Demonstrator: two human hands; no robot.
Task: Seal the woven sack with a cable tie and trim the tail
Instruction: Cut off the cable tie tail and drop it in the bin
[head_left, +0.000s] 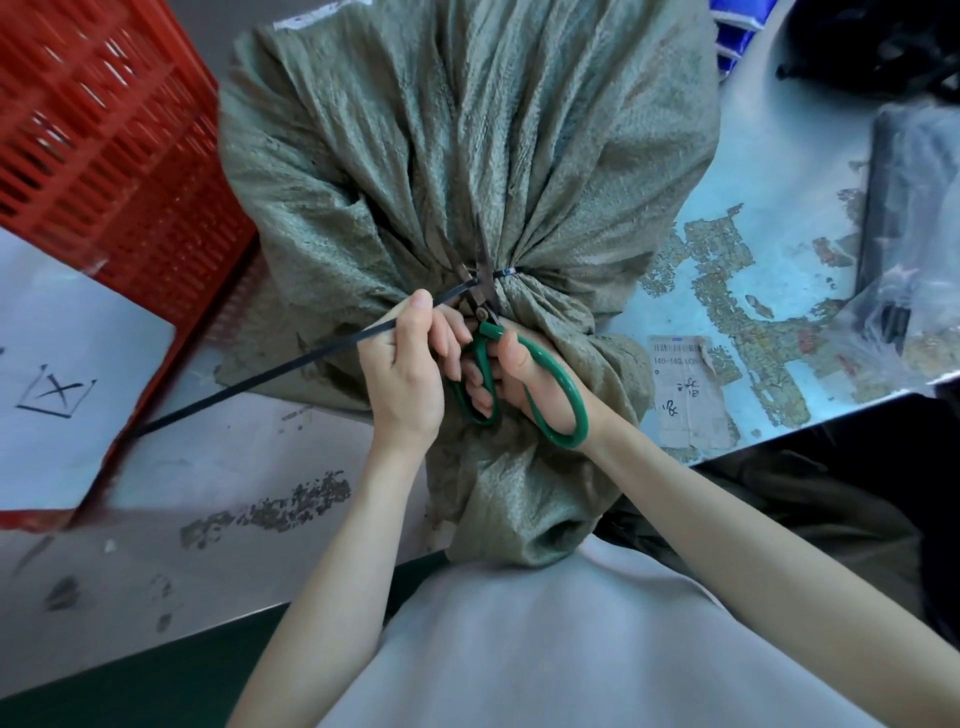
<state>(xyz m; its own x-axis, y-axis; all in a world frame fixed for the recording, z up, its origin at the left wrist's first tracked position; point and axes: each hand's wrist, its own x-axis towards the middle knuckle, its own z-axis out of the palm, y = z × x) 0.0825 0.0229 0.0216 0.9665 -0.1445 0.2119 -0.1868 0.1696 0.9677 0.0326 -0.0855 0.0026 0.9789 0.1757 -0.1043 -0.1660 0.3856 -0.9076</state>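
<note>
A grey-green woven sack (467, 130) lies on the table, its neck gathered and cinched by a black cable tie (506, 272). The tie's long tail (291, 364) runs down-left from the neck. My left hand (405, 374) pinches that tail just beside the neck and holds it taut. My right hand (535, 379) grips green-handled scissors (558, 384). The dark blades (480, 275) are parted and straddle the tail right next to the tie's head. The loose mouth of the sack (519, 499) hangs toward me under my hands.
A red slatted crate (104, 156) stands at the left, with a white sheet (52, 374) marked with an X in front of it. The worn table (769, 291) has peeled patches and a paper label (685, 384). Dark bags (914, 208) lie at the right.
</note>
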